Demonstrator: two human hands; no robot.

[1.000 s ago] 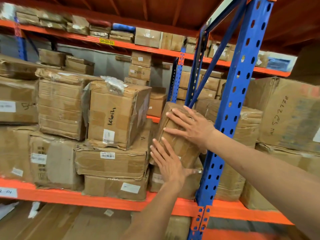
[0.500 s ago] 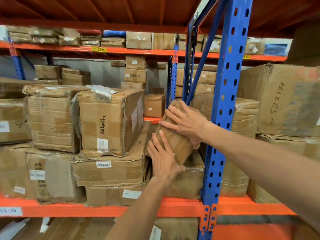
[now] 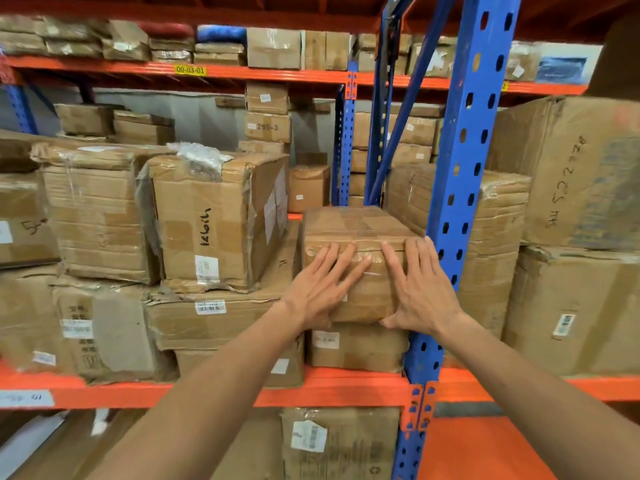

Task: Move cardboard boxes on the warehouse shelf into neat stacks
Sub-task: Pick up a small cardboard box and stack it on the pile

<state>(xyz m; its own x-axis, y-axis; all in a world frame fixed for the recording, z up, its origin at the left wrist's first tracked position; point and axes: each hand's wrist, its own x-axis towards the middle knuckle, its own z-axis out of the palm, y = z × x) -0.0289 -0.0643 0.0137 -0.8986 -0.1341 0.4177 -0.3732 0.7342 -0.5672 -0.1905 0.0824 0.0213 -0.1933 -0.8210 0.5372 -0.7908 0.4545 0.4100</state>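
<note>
A small taped cardboard box sits level on top of another box on the orange shelf beam, just left of the blue upright. My left hand lies flat on its front face, fingers spread. My right hand presses flat on the front right part of the same face, thumb at the lower corner. Neither hand wraps around the box. To the left stands a taller box marked in black pen on a flat wide box.
A blue perforated rack upright stands right beside my right hand. Large boxes fill the bay to its right. More boxes crowd the left, the rear row and the upper shelf. Another labelled box sits below the beam.
The small box was tilted against the upright; it now rests level and square on the box beneath. Both hands shifted from its sides to flat on its front face.
</note>
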